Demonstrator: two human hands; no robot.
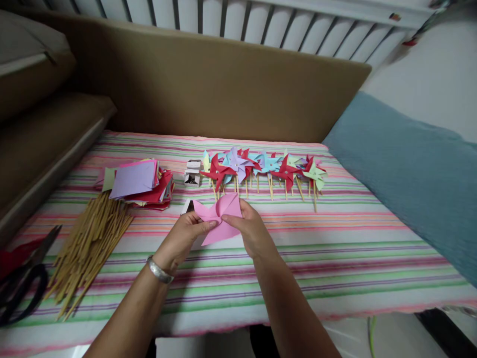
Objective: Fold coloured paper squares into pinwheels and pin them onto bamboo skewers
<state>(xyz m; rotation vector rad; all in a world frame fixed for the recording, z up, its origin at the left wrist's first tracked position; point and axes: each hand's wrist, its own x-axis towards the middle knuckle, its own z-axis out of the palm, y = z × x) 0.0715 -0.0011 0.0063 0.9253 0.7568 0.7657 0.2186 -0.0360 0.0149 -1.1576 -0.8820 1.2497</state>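
Note:
Both of my hands hold a pink paper square over the striped cloth, its corners folded toward the middle like a pinwheel. My left hand, with a silver bracelet at the wrist, pinches the left edge. My right hand pinches the centre and right side. A row of finished paper pinwheels on wooden sticks lies just beyond the hands.
A stack of coloured paper squares sits at the left, with a heap of wooden sticks below it. Black scissors lie at the far left edge. A small white box stands by the pinwheels. A striped cloth covers the table.

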